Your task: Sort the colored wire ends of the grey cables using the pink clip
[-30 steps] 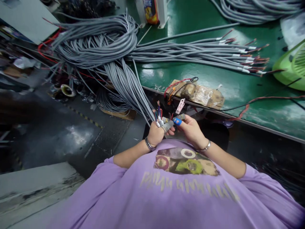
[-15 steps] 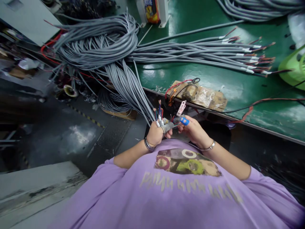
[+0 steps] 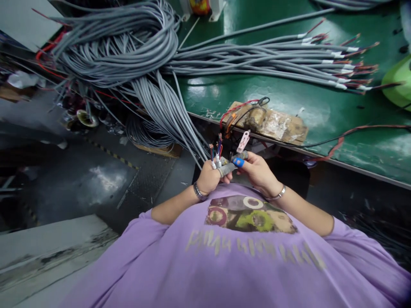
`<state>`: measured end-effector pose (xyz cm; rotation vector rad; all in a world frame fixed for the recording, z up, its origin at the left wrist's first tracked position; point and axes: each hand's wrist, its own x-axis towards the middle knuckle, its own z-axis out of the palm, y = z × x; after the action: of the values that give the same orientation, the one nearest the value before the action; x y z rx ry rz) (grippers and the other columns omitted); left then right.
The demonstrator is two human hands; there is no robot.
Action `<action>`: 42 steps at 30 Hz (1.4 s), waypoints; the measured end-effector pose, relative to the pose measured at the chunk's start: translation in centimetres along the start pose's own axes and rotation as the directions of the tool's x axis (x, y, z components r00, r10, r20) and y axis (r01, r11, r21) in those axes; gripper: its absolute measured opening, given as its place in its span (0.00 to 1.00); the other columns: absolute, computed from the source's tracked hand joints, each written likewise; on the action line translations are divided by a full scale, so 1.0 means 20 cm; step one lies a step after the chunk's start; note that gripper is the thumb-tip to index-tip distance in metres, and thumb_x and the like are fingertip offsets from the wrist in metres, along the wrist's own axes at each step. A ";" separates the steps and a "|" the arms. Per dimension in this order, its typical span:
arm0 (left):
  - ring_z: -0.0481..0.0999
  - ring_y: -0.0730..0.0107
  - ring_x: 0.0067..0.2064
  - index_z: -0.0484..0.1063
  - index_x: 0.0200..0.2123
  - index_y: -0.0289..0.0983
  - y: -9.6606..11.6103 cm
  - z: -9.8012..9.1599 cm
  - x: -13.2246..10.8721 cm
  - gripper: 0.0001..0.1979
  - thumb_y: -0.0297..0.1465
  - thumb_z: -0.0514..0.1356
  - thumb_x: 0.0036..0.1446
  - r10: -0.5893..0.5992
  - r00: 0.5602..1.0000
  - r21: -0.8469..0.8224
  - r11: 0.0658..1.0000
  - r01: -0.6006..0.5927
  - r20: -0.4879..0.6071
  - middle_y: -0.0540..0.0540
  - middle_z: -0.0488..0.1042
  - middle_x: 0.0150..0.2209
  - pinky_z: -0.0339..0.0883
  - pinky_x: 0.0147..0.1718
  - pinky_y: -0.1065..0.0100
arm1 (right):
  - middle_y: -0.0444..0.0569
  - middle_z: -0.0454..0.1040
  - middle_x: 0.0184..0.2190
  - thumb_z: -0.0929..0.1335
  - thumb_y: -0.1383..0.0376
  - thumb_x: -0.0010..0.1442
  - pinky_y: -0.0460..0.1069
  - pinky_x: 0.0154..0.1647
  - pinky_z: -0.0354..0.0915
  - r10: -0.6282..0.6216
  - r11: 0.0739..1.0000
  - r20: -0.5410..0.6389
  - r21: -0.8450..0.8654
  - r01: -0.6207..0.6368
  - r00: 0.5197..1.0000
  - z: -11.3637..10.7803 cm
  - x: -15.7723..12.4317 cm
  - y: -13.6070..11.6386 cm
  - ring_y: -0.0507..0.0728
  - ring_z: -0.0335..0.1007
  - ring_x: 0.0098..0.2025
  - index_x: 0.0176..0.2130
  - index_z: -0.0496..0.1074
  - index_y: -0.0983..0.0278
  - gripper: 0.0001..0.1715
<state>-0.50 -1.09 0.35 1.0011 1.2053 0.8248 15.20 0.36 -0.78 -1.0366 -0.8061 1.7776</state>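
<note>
My left hand (image 3: 208, 177) is closed around the ends of several grey cables (image 3: 195, 147) that hang down from the bench. Above its fingers stand white-wrapped cable ends (image 3: 217, 161) with thin coloured wires and bare copper tips. A worn grey tube-like piece (image 3: 228, 170) runs from my left fingers across to my right hand (image 3: 261, 173). There my right thumb, wearing a blue cover (image 3: 238, 162), pinches it against the fingers. Whether this piece is cable sheath or a wrapped handle I cannot make out. A pale pink tag or clip (image 3: 243, 141) shows just above the right fingers.
A large coil of grey cable (image 3: 115, 51) lies on the green bench (image 3: 205, 100), with stripped cable ends (image 3: 340, 70) fanned to the right. Near the bench edge is a wooden block (image 3: 289, 128) with wires. A bright green object (image 3: 398, 83) stands far right.
My right hand has shifted slightly left, its thumb now lying over the grey piece nearer my left hand. Thin coloured wires seen between the hands are now mostly hidden. The view has tilted slightly.
</note>
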 end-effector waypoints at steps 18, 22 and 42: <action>0.65 0.79 0.14 0.67 0.20 0.35 0.02 0.03 0.02 0.17 0.39 0.68 0.46 0.001 0.993 -0.127 0.992 -0.015 -0.116 0.52 0.70 0.16 0.59 0.13 0.75 | 0.38 0.66 0.19 0.81 0.53 0.39 0.44 0.23 0.62 0.027 0.997 -0.060 0.068 -0.022 0.998 -0.03 -0.01 0.00 0.46 0.58 0.21 0.25 0.71 0.64 0.24; 0.63 0.80 0.13 0.66 0.19 0.35 0.03 0.00 0.01 0.17 0.39 0.68 0.44 -0.010 0.999 -0.122 0.992 0.005 -0.039 0.52 0.69 0.15 0.56 0.12 0.76 | 0.40 0.67 0.20 0.78 0.45 0.43 0.45 0.24 0.66 0.079 0.979 -0.086 0.192 -0.062 0.993 -0.09 0.03 -0.03 0.46 0.57 0.20 0.26 0.68 0.63 0.28; 0.62 0.80 0.12 0.67 0.19 0.34 0.11 -0.02 0.10 0.19 0.42 0.69 0.43 0.001 0.970 -0.117 0.993 0.028 0.241 0.52 0.68 0.14 0.54 0.11 0.76 | 0.41 0.64 0.19 0.68 0.33 0.47 0.45 0.21 0.56 -0.070 0.982 0.000 0.175 0.069 0.998 0.00 0.19 -0.07 0.47 0.55 0.20 0.27 0.71 0.63 0.36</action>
<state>-0.49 1.64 1.65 0.9636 0.9428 0.7329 14.75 4.39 -0.73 -0.8771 -0.6682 1.7583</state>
